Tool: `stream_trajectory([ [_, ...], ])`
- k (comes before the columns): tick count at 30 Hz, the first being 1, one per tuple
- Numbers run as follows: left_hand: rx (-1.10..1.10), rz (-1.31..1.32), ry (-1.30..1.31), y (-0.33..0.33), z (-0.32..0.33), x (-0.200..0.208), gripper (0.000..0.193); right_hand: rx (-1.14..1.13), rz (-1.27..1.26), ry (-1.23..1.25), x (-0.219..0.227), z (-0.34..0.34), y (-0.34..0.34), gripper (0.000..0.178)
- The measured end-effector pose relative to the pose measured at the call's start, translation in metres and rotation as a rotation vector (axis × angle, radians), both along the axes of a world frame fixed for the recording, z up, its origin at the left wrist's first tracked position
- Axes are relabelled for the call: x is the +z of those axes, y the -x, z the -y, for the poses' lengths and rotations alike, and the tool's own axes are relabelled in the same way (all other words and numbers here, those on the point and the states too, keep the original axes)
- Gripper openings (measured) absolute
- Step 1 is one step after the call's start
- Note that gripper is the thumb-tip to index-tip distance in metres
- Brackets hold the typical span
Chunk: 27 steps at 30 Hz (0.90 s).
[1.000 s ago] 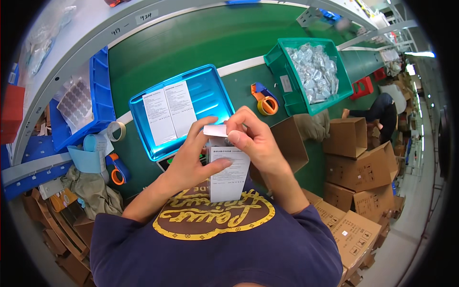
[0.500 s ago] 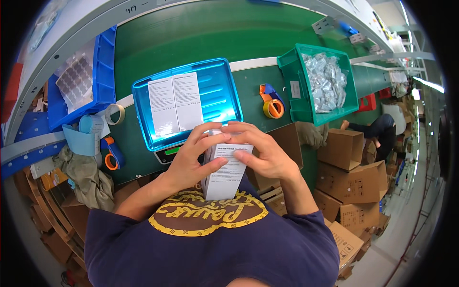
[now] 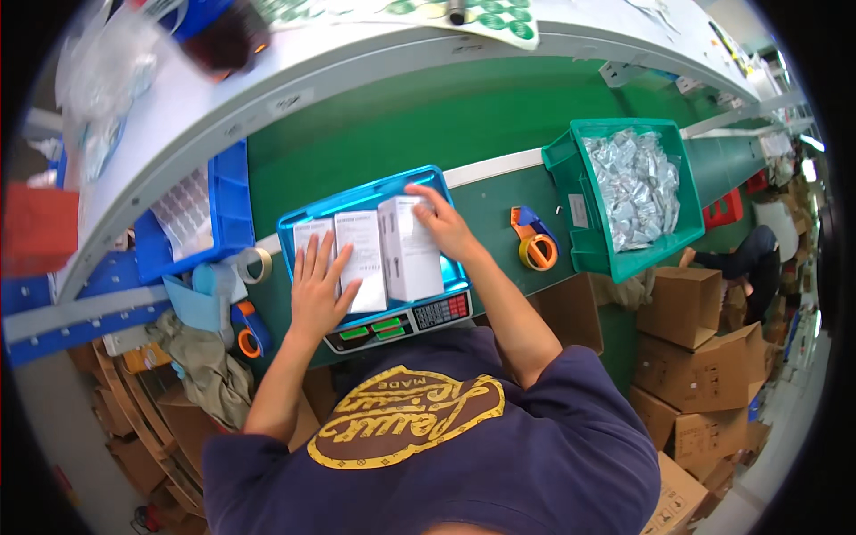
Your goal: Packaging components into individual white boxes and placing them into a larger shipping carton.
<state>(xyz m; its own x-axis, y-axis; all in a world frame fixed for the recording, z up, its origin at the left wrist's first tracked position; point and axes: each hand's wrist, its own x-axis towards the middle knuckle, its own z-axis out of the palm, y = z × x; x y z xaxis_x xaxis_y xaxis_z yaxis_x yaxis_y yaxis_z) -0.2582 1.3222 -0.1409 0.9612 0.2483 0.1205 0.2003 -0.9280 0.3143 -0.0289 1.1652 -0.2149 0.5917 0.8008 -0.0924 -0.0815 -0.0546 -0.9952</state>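
Observation:
Three white printed cardboard boxes stand side by side in the shiny blue tray (image 3: 417, 185) of a weighing scale (image 3: 398, 328). My left hand (image 3: 318, 283) lies over the left box (image 3: 310, 230) and the middle box (image 3: 364, 259), its fingers spread and stretched out. The right-hand box (image 3: 412, 254) sits taller than the others, a side face turned toward me. Around its far right corner my right hand (image 3: 443, 227) keeps hold, fingers bent over the top end. Part of the left box is hidden under my left hand.
A green bin (image 3: 580, 214) of silvery packets stands right, beside a blue-orange tape dispenser (image 3: 535, 241). Left are a blue bin (image 3: 234, 201), a tape roll (image 3: 256, 265) and another dispenser (image 3: 251, 330). A shelf (image 3: 374, 67) crosses above; cartons (image 3: 687, 357) and a person (image 3: 753, 263) are at right.
The third box has moved from in front of my chest into the tray, beside the other two. My left hand has let go of it and lies on those two. The view has shifted.

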Motion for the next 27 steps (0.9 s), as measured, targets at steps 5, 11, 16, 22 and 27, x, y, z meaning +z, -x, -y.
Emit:
stream_trajectory([
  [5,0.089,0.054,0.044,-0.012,-0.003,0.004,0.064,-0.263,0.411,0.008,0.021,-0.025,0.038,0.027],
  [11,0.179,-0.067,-0.041,-0.072,-0.007,-0.006,0.073,-0.265,0.533,0.120,0.017,-0.033,0.031,0.039],
  [16,0.189,-0.081,-0.146,-0.087,-0.004,0.004,0.079,-0.083,0.429,0.042,0.110,0.058,-0.080,0.056],
  [22,-0.148,0.071,0.191,-0.325,0.058,0.024,0.068,-0.583,0.794,1.187,-0.006,0.350,-0.287,0.066],
  [27,-0.199,-0.012,0.693,-0.587,0.123,-0.044,0.087,-0.135,0.642,1.136,-0.026,0.352,-0.295,0.028],
])
